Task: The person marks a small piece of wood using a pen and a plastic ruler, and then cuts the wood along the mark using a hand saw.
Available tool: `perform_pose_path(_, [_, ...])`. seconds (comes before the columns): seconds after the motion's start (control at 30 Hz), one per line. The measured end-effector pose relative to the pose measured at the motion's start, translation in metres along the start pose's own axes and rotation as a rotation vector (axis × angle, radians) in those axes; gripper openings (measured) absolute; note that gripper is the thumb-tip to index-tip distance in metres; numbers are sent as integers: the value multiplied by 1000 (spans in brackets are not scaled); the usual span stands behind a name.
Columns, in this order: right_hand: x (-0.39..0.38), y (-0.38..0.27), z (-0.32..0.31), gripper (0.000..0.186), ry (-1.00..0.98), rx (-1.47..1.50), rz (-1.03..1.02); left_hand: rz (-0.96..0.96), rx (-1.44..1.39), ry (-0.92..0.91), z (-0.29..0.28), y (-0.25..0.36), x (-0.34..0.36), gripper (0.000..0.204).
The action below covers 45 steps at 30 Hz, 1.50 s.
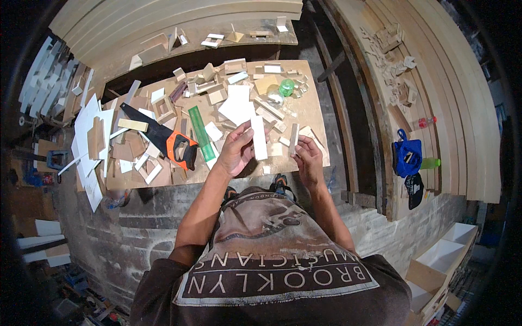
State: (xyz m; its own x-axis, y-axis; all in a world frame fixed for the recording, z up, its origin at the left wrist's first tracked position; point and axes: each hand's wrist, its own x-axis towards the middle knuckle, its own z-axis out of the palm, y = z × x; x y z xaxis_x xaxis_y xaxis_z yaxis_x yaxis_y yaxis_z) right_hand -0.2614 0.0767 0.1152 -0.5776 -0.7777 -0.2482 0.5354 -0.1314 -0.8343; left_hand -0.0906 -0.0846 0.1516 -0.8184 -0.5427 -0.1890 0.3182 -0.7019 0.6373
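Observation:
My left hand (237,150) is closed on a white rectangular strip of board (259,138), held upright over the near edge of the worktable (122,190). To its right, my right hand (309,161) pinches a small narrow piece of wood (294,139), also upright. The two pieces are apart. Just beyond my left hand lie white sheets (237,106) and a green ruler (202,133). Left of the ruler rests a handsaw (163,136) with a black blade and an orange and black handle.
Small wooden blocks and offcuts (217,95) cover much of the table, with a green plastic bottle (286,87) at the far right. White panels (89,155) overhang its left end. On the right-hand bench are wood scraps (399,81), a blue bag (406,156) and a black cap (414,191).

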Motion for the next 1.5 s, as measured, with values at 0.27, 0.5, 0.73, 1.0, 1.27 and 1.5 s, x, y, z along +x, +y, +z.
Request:
perform_pose_path(0.27, [-1, 0, -8, 39, -28, 9, 54, 35, -81, -15, 2, -5, 9, 46])
perform_pose_path(0.5, [-6, -10, 16, 45, -92, -28, 39, 16, -46, 22, 0, -2, 6, 49])
perform_pose_path(0.73, [-13, -20, 47, 43, -238, -420, -247, 1, 51, 39, 3, 5, -2, 57])
perform_pose_path(1.0, [-11, -28, 78, 44, -268, -876, -616, -33, 77, -35, -1, 10, -5, 58])
perform_pose_path(1.27, [-3, -7, 68, 41, -231, -738, -555, 86, 158, -37, -9, 5, -5, 43])
perform_pose_path(1.5, [32, 39, 1, 37, -49, -1010, -422, 69, 143, 11, -11, 10, -9, 40])
